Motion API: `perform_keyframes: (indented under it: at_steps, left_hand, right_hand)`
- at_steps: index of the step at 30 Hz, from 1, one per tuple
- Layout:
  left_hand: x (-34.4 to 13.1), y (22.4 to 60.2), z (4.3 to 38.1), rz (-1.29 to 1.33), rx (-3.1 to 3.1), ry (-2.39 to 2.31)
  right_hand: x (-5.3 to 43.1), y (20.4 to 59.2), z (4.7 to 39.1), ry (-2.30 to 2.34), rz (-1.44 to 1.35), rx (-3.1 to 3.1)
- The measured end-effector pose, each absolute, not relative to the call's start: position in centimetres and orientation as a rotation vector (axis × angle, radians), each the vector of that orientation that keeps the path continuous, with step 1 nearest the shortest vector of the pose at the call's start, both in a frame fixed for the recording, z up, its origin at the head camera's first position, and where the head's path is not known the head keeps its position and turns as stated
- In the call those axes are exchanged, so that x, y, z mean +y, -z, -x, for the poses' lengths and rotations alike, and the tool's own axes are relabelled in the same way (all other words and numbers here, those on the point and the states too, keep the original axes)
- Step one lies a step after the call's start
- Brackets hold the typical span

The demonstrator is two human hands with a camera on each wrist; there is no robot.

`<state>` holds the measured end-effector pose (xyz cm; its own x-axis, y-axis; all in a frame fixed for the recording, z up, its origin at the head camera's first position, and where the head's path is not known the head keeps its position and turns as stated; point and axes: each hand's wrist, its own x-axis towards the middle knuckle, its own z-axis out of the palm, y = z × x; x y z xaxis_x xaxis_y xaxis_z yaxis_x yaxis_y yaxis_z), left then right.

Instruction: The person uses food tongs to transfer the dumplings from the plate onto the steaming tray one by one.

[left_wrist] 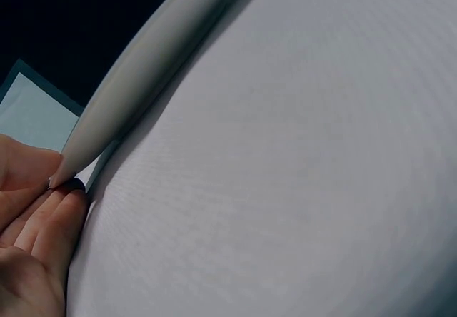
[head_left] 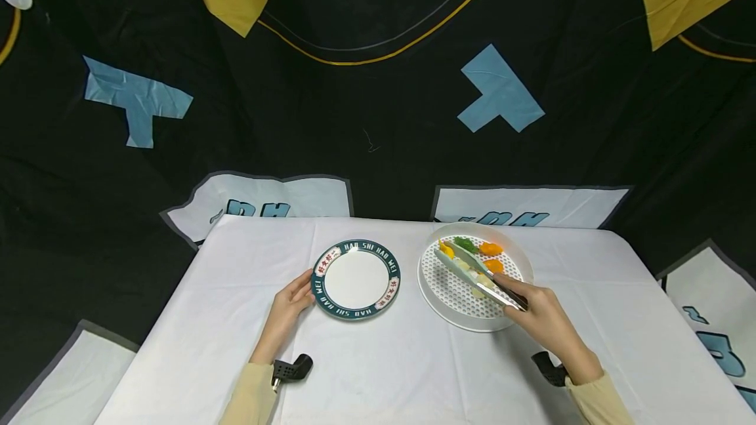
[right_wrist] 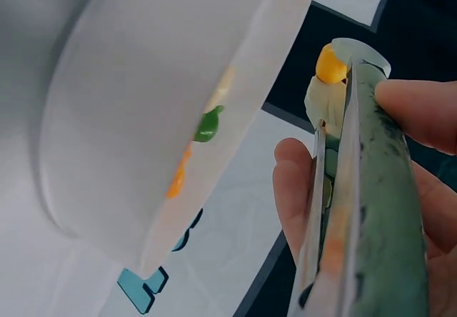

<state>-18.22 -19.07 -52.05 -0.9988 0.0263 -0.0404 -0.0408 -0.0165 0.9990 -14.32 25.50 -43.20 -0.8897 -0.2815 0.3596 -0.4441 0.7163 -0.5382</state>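
My left hand (head_left: 288,310) pinches the left rim of a round plate (head_left: 354,313), white with a dark green lettered border. In the left wrist view the thumb and fingers grip the edge of the plate (left_wrist: 136,74). On the right, my right hand (head_left: 546,317) holds tongs (head_left: 485,287) with pale green tips over a white perforated steamer tray (head_left: 437,290). A yellow piece (head_left: 445,249) lies between the tongs' tips, also visible as a yellow lump (right_wrist: 330,65) in the right wrist view. Orange pieces (head_left: 491,249), a green piece (head_left: 465,243) and pale pieces are in the tray.
A white cloth (head_left: 401,372) covers the table. Behind it hangs a black backdrop (head_left: 378,117) with yellow and blue shapes. Black wrist cameras (head_left: 293,368) are strapped on both forearms.
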Motion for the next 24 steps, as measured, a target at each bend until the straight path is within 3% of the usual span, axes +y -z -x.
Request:
perform_keyframes:
  at_steps: [24]
  left_hand:
    - [-19.0, 52.0, 18.2, 0.031, 2.155, -2.215]
  right_hand:
    - [25.5, 44.6, 14.5, -0.871, -0.551, -2.785]
